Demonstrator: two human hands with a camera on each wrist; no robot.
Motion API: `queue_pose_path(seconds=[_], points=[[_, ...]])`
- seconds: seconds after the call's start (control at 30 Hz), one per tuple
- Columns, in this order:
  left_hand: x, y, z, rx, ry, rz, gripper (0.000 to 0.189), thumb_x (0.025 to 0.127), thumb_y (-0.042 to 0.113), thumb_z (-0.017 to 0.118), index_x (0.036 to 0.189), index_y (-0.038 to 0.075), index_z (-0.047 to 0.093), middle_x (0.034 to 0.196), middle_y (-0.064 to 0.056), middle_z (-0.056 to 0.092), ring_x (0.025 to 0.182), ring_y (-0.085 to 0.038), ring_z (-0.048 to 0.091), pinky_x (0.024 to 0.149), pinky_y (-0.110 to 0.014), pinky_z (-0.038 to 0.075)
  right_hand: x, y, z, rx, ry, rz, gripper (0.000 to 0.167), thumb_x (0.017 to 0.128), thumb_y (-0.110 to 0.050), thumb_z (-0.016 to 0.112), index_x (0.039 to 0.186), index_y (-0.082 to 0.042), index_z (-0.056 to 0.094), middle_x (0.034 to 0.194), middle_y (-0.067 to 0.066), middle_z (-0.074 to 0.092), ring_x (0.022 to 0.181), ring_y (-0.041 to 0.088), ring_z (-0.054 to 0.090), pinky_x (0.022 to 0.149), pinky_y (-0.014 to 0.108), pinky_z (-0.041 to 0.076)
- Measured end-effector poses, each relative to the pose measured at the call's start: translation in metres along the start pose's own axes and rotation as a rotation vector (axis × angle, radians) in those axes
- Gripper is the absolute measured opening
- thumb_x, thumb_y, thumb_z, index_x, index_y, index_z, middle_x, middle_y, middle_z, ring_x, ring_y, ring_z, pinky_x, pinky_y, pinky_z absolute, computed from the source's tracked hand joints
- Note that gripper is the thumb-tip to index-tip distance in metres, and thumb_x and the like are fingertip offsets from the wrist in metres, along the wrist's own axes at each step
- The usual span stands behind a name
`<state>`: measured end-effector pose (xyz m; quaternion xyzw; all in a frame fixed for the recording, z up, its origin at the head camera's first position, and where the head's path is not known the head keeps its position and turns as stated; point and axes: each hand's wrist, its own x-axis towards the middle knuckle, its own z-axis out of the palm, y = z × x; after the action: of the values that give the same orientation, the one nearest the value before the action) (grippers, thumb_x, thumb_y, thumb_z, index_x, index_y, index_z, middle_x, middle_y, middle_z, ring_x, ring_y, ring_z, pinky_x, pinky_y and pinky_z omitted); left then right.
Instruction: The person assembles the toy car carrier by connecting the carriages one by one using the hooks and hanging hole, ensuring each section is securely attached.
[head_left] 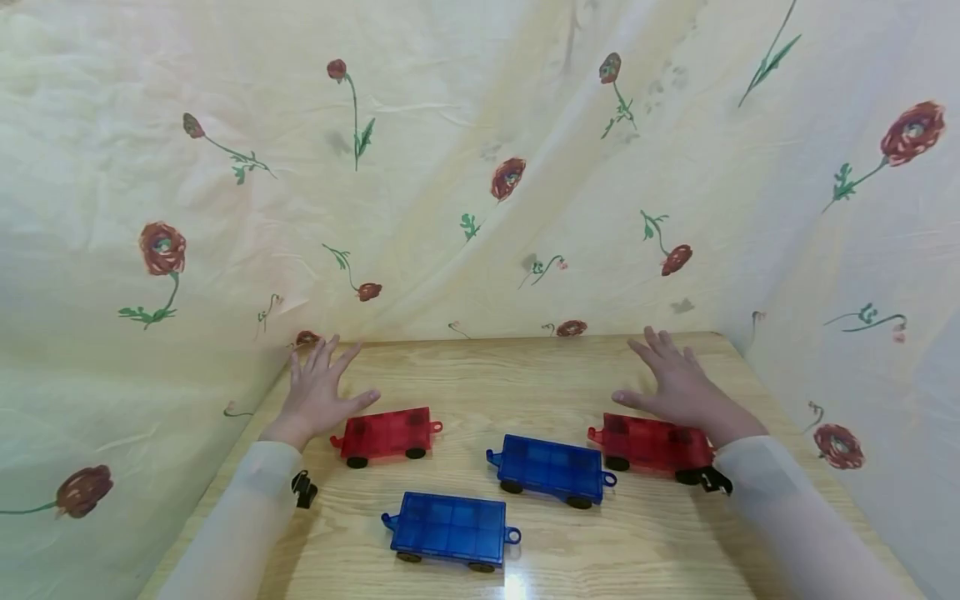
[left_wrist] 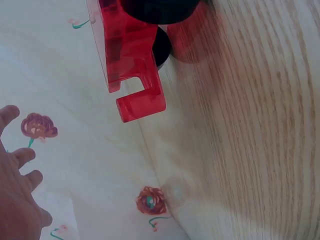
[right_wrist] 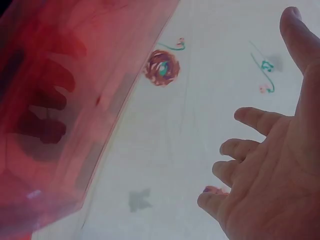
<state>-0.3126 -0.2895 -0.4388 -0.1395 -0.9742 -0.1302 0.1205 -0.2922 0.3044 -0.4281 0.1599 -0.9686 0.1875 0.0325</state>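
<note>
1. Left red cart (head_left: 387, 435) lies toward the worktop's (head_left: 480, 377) left edge, nearer us than our left hand (head_left: 318, 396), fingers splayed.
2. Right red cart (head_left: 651, 444) lies toward the right edge, by our splayed right hand (head_left: 677, 386).

Hung with pale, creased cloth (head_left: 420, 125) beyond the far edge of the table (head_left: 480, 375) and along its left and right edges. Printed with scattered red flowers (head_left: 508, 179) on green stems. Surfaced, across the table, in light grained wood.

Red wagon (head_left: 651, 443) partly behind right sleeve (head_left: 765, 479)
</note>
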Motion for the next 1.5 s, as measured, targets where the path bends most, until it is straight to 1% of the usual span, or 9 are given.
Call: queue_pose_path(seconds=[0.1,0.23,0.43,0.7,0.9,1.1,1.23,1.4,1.5], points=[[-0.002,0.001,0.0,-0.013,0.004,-0.002,0.094,0.091,0.066,0.07,0.167,0.027,0.03,0.173,-0.018,0.012,0.158,-0.044,0.003,0.116,-0.074,-0.012,0.0,-0.004,0.001,0.007,0.001,-0.011,0.11,0.09,-0.072,0.068,0.165,-0.002,0.027,0.171,0.029,0.002,0.156,0.051,-0.005,0.119,0.073,-0.005],[-0.004,0.003,-0.001,-0.02,0.004,-0.003,0.096,0.09,0.069,0.068,0.168,0.029,0.028,0.173,-0.017,0.012,0.159,-0.042,0.001,0.117,-0.074,-0.011,0.001,-0.009,0.002,0.012,-0.002,-0.019,0.112,0.089,-0.074,0.067,0.165,-0.003,0.026,0.172,0.026,0.002,0.156,0.051,-0.004,0.118,0.075,-0.003],[-0.009,0.006,-0.001,-0.02,0.003,0.012,0.099,0.089,0.075,0.065,0.167,0.027,0.029,0.172,-0.019,0.015,0.157,-0.048,0.008,0.116,-0.074,-0.014,0.0,-0.019,0.004,0.021,-0.007,-0.026,0.113,0.087,-0.076,0.067,0.166,-0.005,0.027,0.172,0.026,0.003,0.157,0.05,-0.003,0.119,0.073,-0.003],[-0.014,0.006,0.005,-0.055,0.021,0.04,0.097,0.089,0.072,0.068,0.165,0.022,0.034,0.17,-0.022,0.02,0.155,-0.05,0.012,0.116,-0.078,-0.001,-0.002,-0.035,0.013,0.049,0.005,-0.061,0.111,0.086,-0.074,0.071,0.166,-0.009,0.03,0.173,0.023,0.005,0.157,0.049,-0.001,0.12,0.072,-0.001],[-0.02,0.01,0.008,-0.086,0.001,0.047,0.096,0.089,0.072,0.069,0.165,0.025,0.035,0.169,-0.019,0.023,0.156,-0.045,0.014,0.118,-0.076,0.002,-0.003,-0.048,0.022,0.064,0.017,-0.096,0.111,0.085,-0.072,0.074,0.165,-0.008,0.031,0.172,0.023,0.015,0.156,0.05,0.009,0.121,0.071,0.006],[-0.024,0.014,0.01,-0.128,-0.011,0.056,0.096,0.088,0.063,0.077,0.164,0.022,0.037,0.169,-0.019,0.025,0.155,-0.043,0.017,0.12,-0.073,0.004,-0.004,-0.061,0.028,0.112,0.009,-0.107,0.111,0.085,-0.07,0.076,0.165,-0.008,0.029,0.171,0.022,0.018,0.153,0.051,0.019,0.12,0.07,0.015],[-0.027,0.016,0.014,-0.136,-0.016,0.048,0.095,0.087,0.061,0.079,0.165,0.025,0.036,0.169,-0.018,0.026,0.154,-0.044,0.02,0.121,-0.072,0.006,-0.004,-0.067,0.031,0.132,0.002,-0.103,0.11,0.085,-0.071,0.074,0.166,-0.012,0.029,0.171,0.02,0.019,0.153,0.052,0.021,0.12,0.07,0.015],[-0.031,0.02,0.02,-0.153,-0.039,0.035,0.097,0.086,0.067,0.076,0.164,0.023,0.038,0.168,-0.017,0.027,0.153,-0.045,0.022,0.12,-0.073,0.006,-0.005,-0.074,0.036,0.158,-0.013,-0.115,0.105,0.087,-0.065,0.077,0.165,-0.012,0.031,0.171,0.021,0.02,0.152,0.053,0.022,0.119,0.072,0.016],[-0.034,0.023,0.022,-0.177,-0.044,0.036,0.097,0.086,0.067,0.075,0.163,0.02,0.04,0.168,-0.018,0.029,0.153,-0.046,0.024,0.121,-0.072,0.006,-0.006,-0.081,0.04,0.158,-0.013,-0.118,0.104,0.087,-0.063,0.079,0.165,-0.012,0.033,0.17,0.02,0.022,0.152,0.052,0.024,0.117,0.072,0.023]])
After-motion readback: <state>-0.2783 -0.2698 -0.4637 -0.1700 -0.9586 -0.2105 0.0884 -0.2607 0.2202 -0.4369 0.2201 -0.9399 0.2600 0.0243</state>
